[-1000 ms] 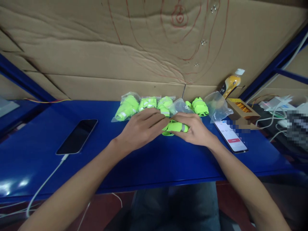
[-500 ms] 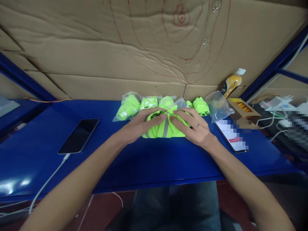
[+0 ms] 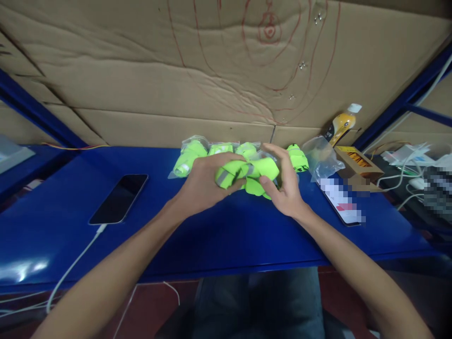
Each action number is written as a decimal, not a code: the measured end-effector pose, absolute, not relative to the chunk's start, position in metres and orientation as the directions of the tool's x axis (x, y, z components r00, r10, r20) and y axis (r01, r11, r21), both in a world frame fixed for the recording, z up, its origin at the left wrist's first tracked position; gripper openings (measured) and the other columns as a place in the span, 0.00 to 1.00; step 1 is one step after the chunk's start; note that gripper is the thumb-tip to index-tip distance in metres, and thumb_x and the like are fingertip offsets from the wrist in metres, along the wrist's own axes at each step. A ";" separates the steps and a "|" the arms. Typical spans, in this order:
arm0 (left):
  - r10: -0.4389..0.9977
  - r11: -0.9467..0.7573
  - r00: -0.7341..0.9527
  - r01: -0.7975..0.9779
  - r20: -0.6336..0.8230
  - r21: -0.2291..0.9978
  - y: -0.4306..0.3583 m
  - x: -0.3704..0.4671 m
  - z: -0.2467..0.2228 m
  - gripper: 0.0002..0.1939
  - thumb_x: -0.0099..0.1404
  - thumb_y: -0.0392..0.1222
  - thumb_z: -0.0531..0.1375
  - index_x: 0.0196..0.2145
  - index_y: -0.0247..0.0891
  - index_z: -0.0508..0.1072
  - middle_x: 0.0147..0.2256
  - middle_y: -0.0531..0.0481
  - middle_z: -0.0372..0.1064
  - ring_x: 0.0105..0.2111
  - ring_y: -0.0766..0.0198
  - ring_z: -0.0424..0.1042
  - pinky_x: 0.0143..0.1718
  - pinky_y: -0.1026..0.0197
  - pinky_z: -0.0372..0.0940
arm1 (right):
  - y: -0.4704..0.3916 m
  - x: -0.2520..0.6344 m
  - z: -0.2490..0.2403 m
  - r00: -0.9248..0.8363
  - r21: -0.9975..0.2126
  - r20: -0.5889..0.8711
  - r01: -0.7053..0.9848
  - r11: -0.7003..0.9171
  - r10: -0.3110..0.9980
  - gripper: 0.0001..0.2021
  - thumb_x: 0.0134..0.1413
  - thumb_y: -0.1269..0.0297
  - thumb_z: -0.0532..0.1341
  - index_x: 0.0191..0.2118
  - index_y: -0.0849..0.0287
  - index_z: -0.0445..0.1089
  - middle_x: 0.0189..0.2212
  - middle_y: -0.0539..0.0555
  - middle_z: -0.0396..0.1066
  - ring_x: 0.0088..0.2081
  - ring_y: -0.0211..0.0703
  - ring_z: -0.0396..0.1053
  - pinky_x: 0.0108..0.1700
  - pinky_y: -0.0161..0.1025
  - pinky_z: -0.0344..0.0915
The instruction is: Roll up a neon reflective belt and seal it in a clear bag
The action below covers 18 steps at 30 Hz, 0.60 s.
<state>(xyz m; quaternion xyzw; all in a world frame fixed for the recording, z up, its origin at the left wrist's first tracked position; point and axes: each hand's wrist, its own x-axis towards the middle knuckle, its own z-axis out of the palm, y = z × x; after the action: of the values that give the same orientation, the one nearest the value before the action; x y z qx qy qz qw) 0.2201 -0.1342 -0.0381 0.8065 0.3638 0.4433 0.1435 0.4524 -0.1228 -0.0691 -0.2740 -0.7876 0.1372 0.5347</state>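
Partly hidden: the neon-yellow vest [image 3: 247, 173] is showing only in bunched folds between the hands, its far side going out of sight behind fingers.
Hard to read: the screen of the phone by the box [image 3: 342, 203] is blurred out.
Left hand [image 3: 205, 183]: curling tight around the vest's left end, gripping a grey reflective strip.
Right hand [image 3: 284, 186]: half open, thumb pressing the vest's underside, fingers standing up behind it.
Vest: sitting just in front of the row of bagged vests [image 3: 212, 153], lifted slightly off the blue table [image 3: 229, 235].
Dark phone [image 3: 119, 198]: lying well left of the vest.
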 end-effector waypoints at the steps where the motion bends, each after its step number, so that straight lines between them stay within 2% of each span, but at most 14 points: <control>1: 0.649 -0.748 0.396 0.489 0.650 0.449 -0.136 0.220 -0.040 0.15 0.68 0.45 0.69 0.51 0.43 0.78 0.48 0.47 0.81 0.50 0.53 0.80 0.56 0.48 0.74 | -0.121 0.452 -0.070 -0.307 -0.592 0.705 0.242 0.769 0.640 0.27 0.69 0.49 0.63 0.68 0.52 0.63 0.63 0.62 0.69 0.65 0.57 0.69 0.67 0.60 0.67; 3: 0.523 -0.821 0.490 0.509 0.697 0.259 -0.139 0.219 -0.044 0.15 0.72 0.39 0.64 0.55 0.43 0.76 0.50 0.46 0.80 0.51 0.55 0.79 0.55 0.51 0.75 | -0.118 0.452 -0.069 -0.406 -0.731 0.572 0.142 0.668 0.712 0.25 0.71 0.43 0.59 0.64 0.53 0.68 0.58 0.60 0.74 0.62 0.55 0.72 0.65 0.56 0.70; 5: 0.411 -0.857 0.569 0.508 0.712 0.088 -0.141 0.217 -0.047 0.18 0.73 0.33 0.58 0.59 0.42 0.74 0.54 0.42 0.78 0.54 0.54 0.78 0.55 0.51 0.75 | -0.115 0.454 -0.066 -0.464 -0.804 0.499 0.068 0.591 0.732 0.24 0.73 0.40 0.54 0.58 0.53 0.74 0.55 0.57 0.77 0.61 0.53 0.73 0.64 0.54 0.70; 6: 0.355 -0.866 0.607 0.500 0.711 0.005 -0.142 0.216 -0.048 0.19 0.74 0.32 0.56 0.60 0.41 0.73 0.54 0.40 0.77 0.54 0.53 0.78 0.56 0.50 0.75 | -0.115 0.455 -0.064 -0.467 -0.823 0.481 0.050 0.565 0.742 0.24 0.73 0.40 0.55 0.56 0.53 0.76 0.55 0.56 0.77 0.61 0.53 0.73 0.64 0.53 0.70; 8: 0.250 -0.862 0.655 0.486 0.713 -0.144 -0.142 0.215 -0.049 0.20 0.76 0.31 0.54 0.61 0.39 0.71 0.54 0.37 0.77 0.55 0.51 0.78 0.58 0.47 0.75 | -0.115 0.457 -0.058 -0.463 -0.869 0.424 0.032 0.493 0.778 0.22 0.67 0.42 0.64 0.56 0.52 0.76 0.55 0.55 0.77 0.59 0.52 0.74 0.61 0.50 0.73; 11: 0.098 -0.824 0.652 0.477 0.752 -0.305 -0.141 0.216 -0.049 0.17 0.76 0.34 0.58 0.60 0.40 0.72 0.51 0.39 0.78 0.53 0.51 0.79 0.56 0.47 0.77 | -0.118 0.459 -0.053 -0.539 -0.979 0.199 -0.066 0.194 0.819 0.32 0.55 0.46 0.75 0.62 0.49 0.70 0.53 0.55 0.78 0.49 0.50 0.79 0.47 0.45 0.79; 14: 0.029 -0.822 0.653 0.447 0.757 -0.354 -0.140 0.219 -0.050 0.19 0.74 0.33 0.61 0.60 0.39 0.73 0.51 0.39 0.79 0.51 0.51 0.79 0.54 0.48 0.78 | -0.120 0.459 -0.054 -0.658 -0.977 0.017 -0.171 -0.127 0.753 0.36 0.52 0.48 0.77 0.63 0.48 0.68 0.44 0.53 0.79 0.37 0.46 0.79 0.32 0.42 0.79; 16: 0.054 -0.848 0.660 0.426 0.750 -0.314 -0.139 0.221 -0.049 0.22 0.74 0.37 0.62 0.64 0.35 0.71 0.52 0.36 0.78 0.52 0.48 0.77 0.55 0.45 0.77 | -0.121 0.457 -0.056 -0.638 -0.952 0.010 -0.242 -0.189 0.770 0.30 0.49 0.52 0.79 0.57 0.51 0.72 0.37 0.50 0.77 0.30 0.42 0.76 0.25 0.37 0.74; 18: 0.103 -0.858 0.645 0.442 0.757 -0.260 -0.135 0.222 -0.049 0.30 0.73 0.48 0.65 0.67 0.32 0.67 0.52 0.32 0.76 0.54 0.44 0.75 0.57 0.40 0.74 | -0.123 0.453 -0.058 -0.560 -0.934 0.034 -0.312 -0.173 0.828 0.24 0.46 0.57 0.80 0.48 0.54 0.75 0.33 0.48 0.76 0.29 0.38 0.73 0.25 0.33 0.71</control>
<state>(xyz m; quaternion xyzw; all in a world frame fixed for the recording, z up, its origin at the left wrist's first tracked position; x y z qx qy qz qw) 0.2219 -0.1353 -0.0487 0.8808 0.1549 0.3917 -0.2164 0.4534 -0.1226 -0.0580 -0.2537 -0.5078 0.7226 0.3945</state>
